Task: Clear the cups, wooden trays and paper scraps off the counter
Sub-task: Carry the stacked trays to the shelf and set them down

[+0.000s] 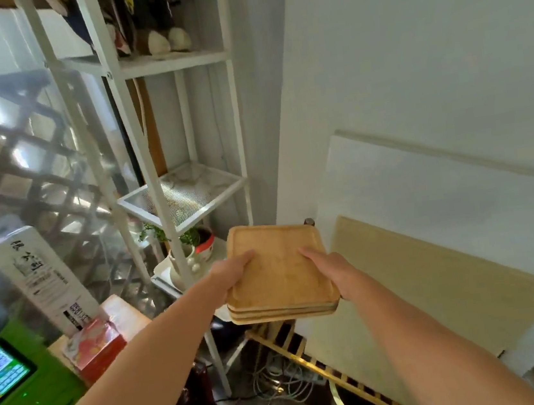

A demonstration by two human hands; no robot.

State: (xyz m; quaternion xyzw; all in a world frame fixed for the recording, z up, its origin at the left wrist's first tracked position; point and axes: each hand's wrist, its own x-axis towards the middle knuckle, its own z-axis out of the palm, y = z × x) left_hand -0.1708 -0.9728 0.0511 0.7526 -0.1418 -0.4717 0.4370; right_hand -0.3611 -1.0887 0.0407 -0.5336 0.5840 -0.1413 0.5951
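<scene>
Right now we are looking down at a stack of wooden trays (277, 268), held out in front of us in both hands. We are holding the stack level in the air, near the middle of the view, clear of any surface. It seems to be three trays, light brown, square with rounded corners, lying flat one on another. Our left hand (234, 273) is gripping the stack's left edge and our right hand (329, 270) its right edge. Each thumb is pressing down on the top tray and the fingers are curling underneath, mostly hidden, so both hands are pinching the stack between thumb and fingers.

Behind the trays a white metal shelf unit (174, 61) is standing, with a mesh shelf (187, 192) at mid height. Lower down, just left of the trays, a small green plant (153, 231) in a white mug (176, 270) and a red and white bowl (206, 241) are sitting. To the right, pale boards (437, 282) are leaning against a white wall (406, 33). At the far left are a green machine (7, 375) with a lit screen, a red packet (94, 344) and a tall white box (35, 274).

As for progress, we are judging that the tray part is well under way: the trays are gathered and off the counter, but not yet set down anywhere. No cups or paper scraps are showing, and the counter itself is not clearly in view, so we cannot tell whether those are cleared.
</scene>
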